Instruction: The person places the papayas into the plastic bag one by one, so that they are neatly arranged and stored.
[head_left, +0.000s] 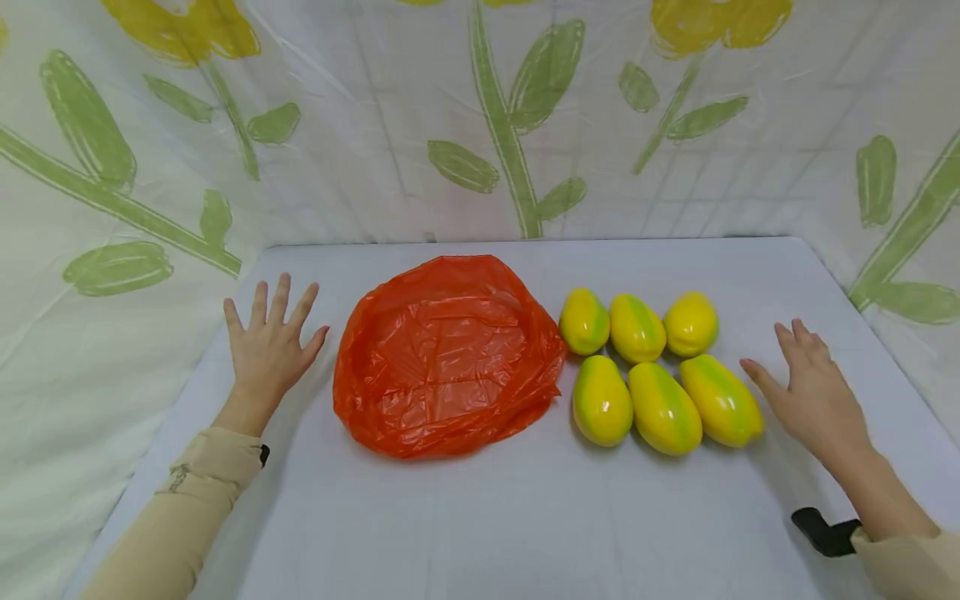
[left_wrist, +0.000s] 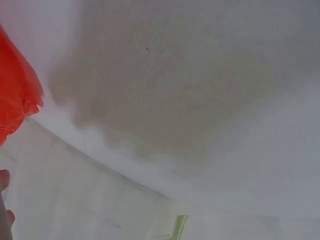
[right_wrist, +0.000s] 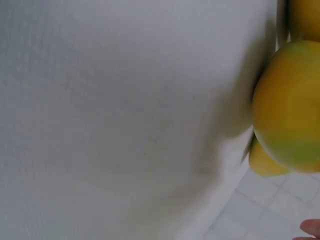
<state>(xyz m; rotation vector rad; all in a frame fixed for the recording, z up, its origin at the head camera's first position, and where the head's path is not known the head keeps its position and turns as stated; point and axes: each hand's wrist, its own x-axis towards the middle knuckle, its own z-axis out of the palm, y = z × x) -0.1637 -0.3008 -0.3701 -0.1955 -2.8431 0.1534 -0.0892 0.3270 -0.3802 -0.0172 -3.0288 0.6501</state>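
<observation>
An orange-red plastic bag (head_left: 446, 358) lies spread in a rounded heap on the white table, its rim raised around a sunken middle. To its right sit several yellow-green fruits, perhaps mangoes or papayas, in two rows; one front fruit (head_left: 665, 408) is in the middle. My left hand (head_left: 266, 346) is left of the bag, fingers spread, holding nothing. On the far right my right hand (head_left: 817, 396) is extended beside the nearest fruit (head_left: 722, 402), apart from it. The left wrist view shows the bag's edge (left_wrist: 17, 90); the right wrist view shows a fruit (right_wrist: 292, 107) close up.
The white table (head_left: 450, 533) is bordered behind and at the sides by a pale curtain (head_left: 360, 150) printed with yellow flowers and green leaves. A black strap piece (head_left: 825, 532) sticks out by the right sleeve.
</observation>
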